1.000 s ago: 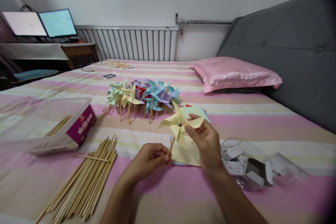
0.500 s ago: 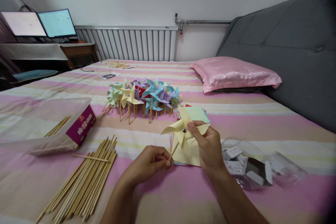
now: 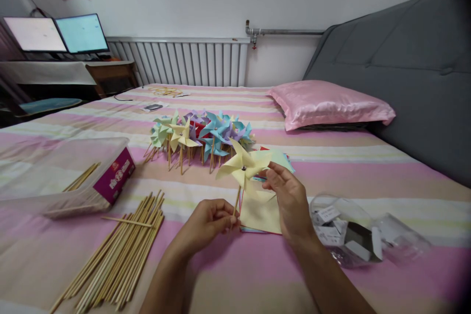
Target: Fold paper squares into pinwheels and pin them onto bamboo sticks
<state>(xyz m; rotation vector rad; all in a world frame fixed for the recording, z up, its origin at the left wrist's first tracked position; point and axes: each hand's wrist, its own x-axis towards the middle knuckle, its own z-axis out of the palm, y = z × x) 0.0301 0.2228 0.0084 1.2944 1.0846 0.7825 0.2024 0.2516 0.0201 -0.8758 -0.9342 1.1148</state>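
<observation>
My left hand (image 3: 211, 221) is closed around the lower end of a thin wooden stick (image 3: 236, 201). At its top sits a pale yellow paper pinwheel (image 3: 241, 169), with a small round pin at its centre. My right hand (image 3: 290, 198) is at the pinwheel's right blade, fingers bent and a little apart; the fingertips touch or nearly touch the blade's edge. Below the pinwheel lies a stack of square paper (image 3: 261, 213), pale yellow on top. Behind my right hand is a second paper pile (image 3: 281, 158), light green on top and partly hidden.
Several finished pinwheels (image 3: 215, 130) stand grouped beyond my hands. Loose wooden sticks (image 3: 127, 250) lie at left, beside a clear plastic box (image 3: 114, 171) holding more sticks. At right are clear bags with small boxes (image 3: 353, 240). A pink pillow (image 3: 327, 103) rests near the grey headboard (image 3: 401, 59).
The pinwheel has shifted left and up and its stick is more upright. My right thumb has come off the pinwheel's face, and that hand is now at the blade's outer edge.
</observation>
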